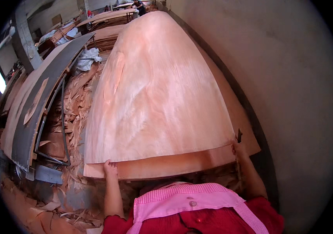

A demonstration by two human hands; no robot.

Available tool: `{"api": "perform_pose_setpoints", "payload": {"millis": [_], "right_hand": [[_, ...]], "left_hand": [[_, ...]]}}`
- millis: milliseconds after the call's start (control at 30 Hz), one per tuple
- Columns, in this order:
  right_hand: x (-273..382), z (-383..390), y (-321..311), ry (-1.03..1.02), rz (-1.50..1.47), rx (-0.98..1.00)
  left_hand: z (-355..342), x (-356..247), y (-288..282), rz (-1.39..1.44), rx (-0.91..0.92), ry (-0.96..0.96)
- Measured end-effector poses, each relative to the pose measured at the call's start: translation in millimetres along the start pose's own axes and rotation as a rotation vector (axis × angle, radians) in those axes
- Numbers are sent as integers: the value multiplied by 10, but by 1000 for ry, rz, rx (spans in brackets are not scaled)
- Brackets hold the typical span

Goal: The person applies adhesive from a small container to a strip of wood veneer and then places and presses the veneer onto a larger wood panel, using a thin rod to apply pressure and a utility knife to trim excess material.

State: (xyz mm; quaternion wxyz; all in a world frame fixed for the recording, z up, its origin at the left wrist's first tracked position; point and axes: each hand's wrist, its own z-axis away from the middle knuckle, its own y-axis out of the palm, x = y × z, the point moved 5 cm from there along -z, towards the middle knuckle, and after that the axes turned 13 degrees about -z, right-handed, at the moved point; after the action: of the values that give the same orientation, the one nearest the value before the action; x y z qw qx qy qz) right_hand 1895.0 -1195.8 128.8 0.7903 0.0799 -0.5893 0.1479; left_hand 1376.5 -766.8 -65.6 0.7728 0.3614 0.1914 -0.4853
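Note:
A large, thin, pale pinkish wood veneer sheet (166,93) stretches away in front of me, its surface gently rippled. Beneath it lies a darker reddish-brown sheet (174,165), showing along the near edge and the right side. My left hand (110,168) is closed on the veneer's near edge toward the left, thumb side up. At the near right corner my right hand (238,149) grips the same edge. A small dark upright piece (239,135) stands just above the right hand; I cannot tell whether it is held.
A long dark-topped table (38,105) on a metal frame stands to the left. Torn veneer scraps (75,101) litter the floor between. A plain wall (291,97) runs close along the right. Farther off are veneer stacks (106,37), a pillar (25,41) and another person (139,7).

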Motion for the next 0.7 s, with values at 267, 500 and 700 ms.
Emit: {"api": "perform_pose_setpoints", "payload": {"millis": [267, 500, 700], "right_hand": [[-748, -838, -676, -319, 441, -177], [-1262, -1010, -715, -85, 68, -27], [-943, -940, -922, -73, 69, -178]], "left_hand": [[-144, 206, 351, 130, 9, 151], [-147, 384, 265, -35, -58, 144], [-278, 439, 123, -98, -145, 213]]}}
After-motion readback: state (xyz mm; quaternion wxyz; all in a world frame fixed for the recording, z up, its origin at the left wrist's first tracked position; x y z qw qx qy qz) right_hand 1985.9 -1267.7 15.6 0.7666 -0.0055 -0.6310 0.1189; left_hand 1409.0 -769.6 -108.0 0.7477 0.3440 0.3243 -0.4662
